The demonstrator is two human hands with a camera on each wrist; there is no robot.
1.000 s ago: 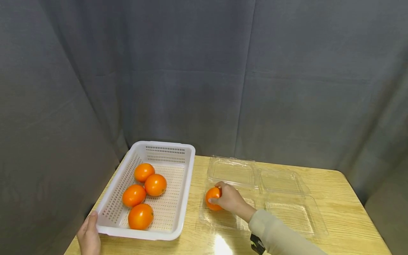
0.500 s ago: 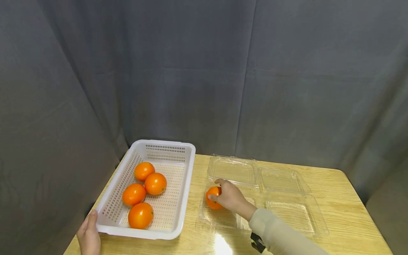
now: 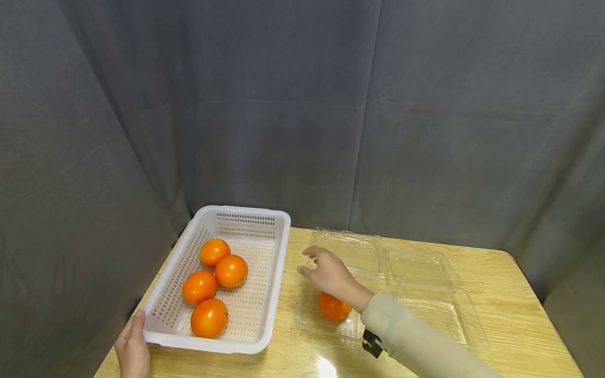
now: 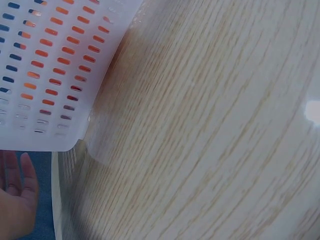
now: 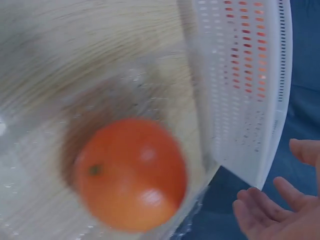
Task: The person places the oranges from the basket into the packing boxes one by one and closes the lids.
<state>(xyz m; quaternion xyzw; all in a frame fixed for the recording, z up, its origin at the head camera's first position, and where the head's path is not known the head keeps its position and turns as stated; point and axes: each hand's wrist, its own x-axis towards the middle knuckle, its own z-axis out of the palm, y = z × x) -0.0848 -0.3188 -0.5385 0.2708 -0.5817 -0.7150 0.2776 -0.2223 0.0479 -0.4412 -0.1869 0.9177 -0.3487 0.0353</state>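
My left hand (image 3: 132, 347) holds the near left corner of a white plastic basket (image 3: 279, 273), thumb by the rim; its other fingers are mostly hidden in the head view. Inside the basket lie several oranges (image 3: 209, 318). My right hand (image 3: 333, 273) is over a clear plastic clamshell box (image 3: 307, 317), fingers spread and nothing held. Below its wrist one orange (image 3: 334, 306) sits in that box's near half, partly covered by the hand. In the right wrist view this orange (image 5: 132, 175) is apart from the fingers.
A second clear clamshell box (image 3: 441, 315) lies unfolded to the right of the first. Both boxes and the basket stand on a light wooden table (image 3: 510, 304). Grey curtains (image 3: 293, 115) close off the back and sides.
My right hand has let go of the orange and moved up and away from it. The orange now sits slightly further right in the box. The left hand and basket look the same.
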